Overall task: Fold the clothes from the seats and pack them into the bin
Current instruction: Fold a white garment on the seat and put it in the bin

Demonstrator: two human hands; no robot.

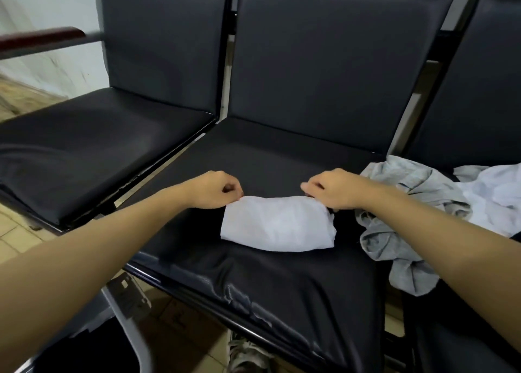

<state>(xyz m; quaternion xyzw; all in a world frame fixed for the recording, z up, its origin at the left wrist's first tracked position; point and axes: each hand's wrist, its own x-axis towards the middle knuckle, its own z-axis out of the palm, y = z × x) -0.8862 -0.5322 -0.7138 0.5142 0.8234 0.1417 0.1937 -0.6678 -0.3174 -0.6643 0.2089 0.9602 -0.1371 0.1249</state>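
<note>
A white garment [277, 224], folded into a small rectangle, lies on the middle black seat [282, 158]. My left hand [215, 190] pinches its far left corner with curled fingers. At the far right corner, my right hand [334, 192] grips the fabric the same way. A crumpled grey garment [400, 248] and a white one [490, 200] lie heaped on the right, spilling from the right seat onto the middle one. A dark bin [93, 353] shows at the bottom left, mostly hidden by my left forearm.
An empty black seat [93, 144] stands to the left, with a red-brown armrest [42, 35] beyond it. The seat's front edge has torn upholstery [242, 299]. Tiled floor shows below, and a shoe [248, 353] is under the seat.
</note>
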